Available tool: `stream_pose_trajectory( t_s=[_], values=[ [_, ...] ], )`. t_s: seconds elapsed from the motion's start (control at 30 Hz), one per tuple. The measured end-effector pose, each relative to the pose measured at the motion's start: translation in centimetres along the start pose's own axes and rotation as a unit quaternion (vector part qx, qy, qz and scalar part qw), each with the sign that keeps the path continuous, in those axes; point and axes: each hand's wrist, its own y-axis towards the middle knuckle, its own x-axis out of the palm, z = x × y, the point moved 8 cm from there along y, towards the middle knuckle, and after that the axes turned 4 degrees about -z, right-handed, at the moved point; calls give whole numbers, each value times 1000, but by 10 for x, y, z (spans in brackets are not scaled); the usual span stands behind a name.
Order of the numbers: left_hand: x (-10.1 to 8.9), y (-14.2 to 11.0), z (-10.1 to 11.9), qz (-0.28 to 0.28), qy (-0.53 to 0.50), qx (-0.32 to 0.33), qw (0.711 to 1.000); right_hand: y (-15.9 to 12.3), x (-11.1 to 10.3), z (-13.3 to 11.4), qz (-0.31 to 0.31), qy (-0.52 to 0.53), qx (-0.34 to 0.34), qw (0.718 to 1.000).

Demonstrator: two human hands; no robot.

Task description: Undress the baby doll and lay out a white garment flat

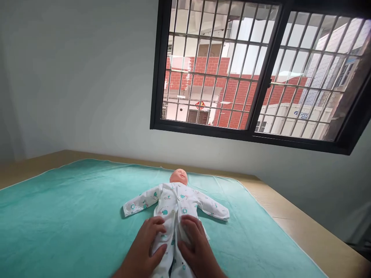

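A baby doll (pixel 179 177) lies on its back with its head at the far end. It wears a white romper (pixel 171 199) with teal prints, its sleeves spread out to both sides. Small snaps show down the front, and a slit runs between the two sides lower down. My left hand (pixel 149 245) rests on the romper's left lower part, fingers bent and thumb apart. On the other side, my right hand (pixel 195 243) lies over the right lower part, its fingers curved and thumb spread. The doll's hands and feet are not visible.
A teal blanket (pixel 81 208) covers most of the wooden-looking tabletop (pixel 307 224). Behind the table stands a pale wall (pixel 87 77). A black-framed window (pixel 199 130) with metal bars opens onto buildings outside.
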Motion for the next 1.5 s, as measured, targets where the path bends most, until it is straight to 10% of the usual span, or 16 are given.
stream_pose_trajectory(
  t_s=[0.2, 0.47, 0.87, 1.17, 1.5],
  values=[
    [-15, -1, -1, 23, 109, 10, 994, -23, -18, -5, 62, -117, -36, 991],
    [-23, 5, 27, 3, 260, 121, 958, -8, -27, -29, -37, -198, -111, 973],
    [-14, 9, 38, 43, 267, 65, 961, -11, -24, -32, -5, -233, -95, 968],
    [-21, 9, 49, 75, 235, 91, 965, -7, -28, -31, 37, -53, -44, 997],
    [-7, 11, 37, -45, 106, 77, 990, -8, -8, -23, -23, -42, -51, 998]
  ],
)
